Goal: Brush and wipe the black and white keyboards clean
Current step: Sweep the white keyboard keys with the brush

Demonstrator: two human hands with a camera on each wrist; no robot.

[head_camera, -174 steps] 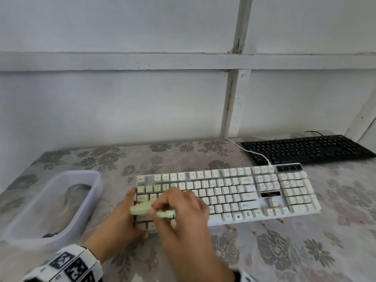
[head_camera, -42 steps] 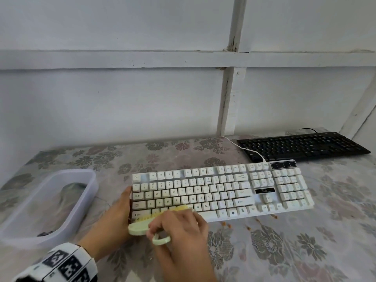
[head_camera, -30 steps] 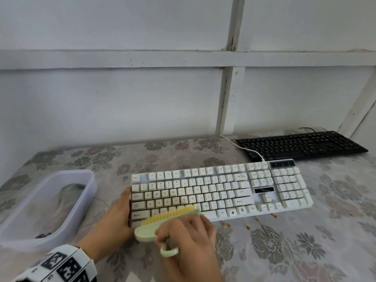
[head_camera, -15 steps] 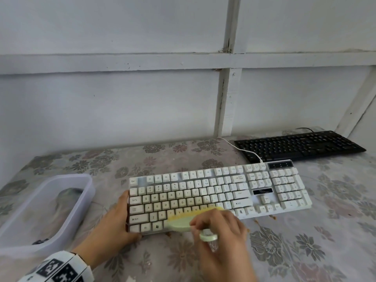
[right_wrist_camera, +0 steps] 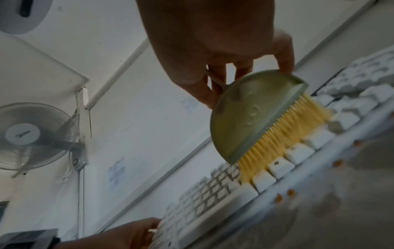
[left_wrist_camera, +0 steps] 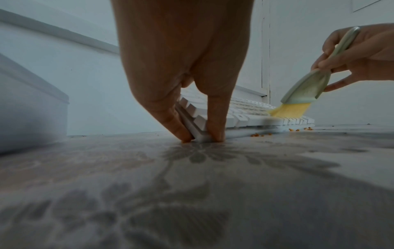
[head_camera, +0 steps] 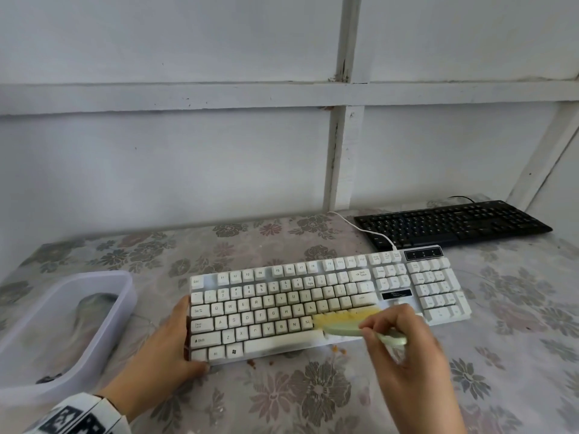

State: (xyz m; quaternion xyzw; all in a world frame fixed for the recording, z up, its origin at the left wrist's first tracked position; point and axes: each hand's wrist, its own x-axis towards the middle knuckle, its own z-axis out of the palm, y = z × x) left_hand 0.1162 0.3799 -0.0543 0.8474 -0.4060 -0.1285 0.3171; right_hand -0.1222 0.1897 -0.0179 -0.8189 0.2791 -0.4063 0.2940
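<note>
The white keyboard [head_camera: 282, 305] lies across the middle of the floral table, and the black keyboard [head_camera: 451, 223] sits behind it at the far right. My left hand [head_camera: 163, 355] holds the white keyboard's left end, its digits pinching the front corner [left_wrist_camera: 200, 133]. My right hand [head_camera: 404, 339] grips the handle of a pale green brush [head_camera: 344, 322]. Its yellow bristles [right_wrist_camera: 283, 134] press on the lower key rows right of centre. Orange crumbs [head_camera: 338, 349] lie on the cloth just in front of the keyboard [right_wrist_camera: 213, 193].
A translucent plastic tub [head_camera: 119, 311] stands at the left with a dark cloth [head_camera: 91, 305] inside. A white cable [head_camera: 360, 227] runs from the white keyboard to the wall. The white wall closes the table's back. A fan [right_wrist_camera: 32, 134] hangs high.
The brush has swept right along the lower key rows, from the left end to right of centre. My left hand has stayed on the keyboard's left end. More crumbs lie in front.
</note>
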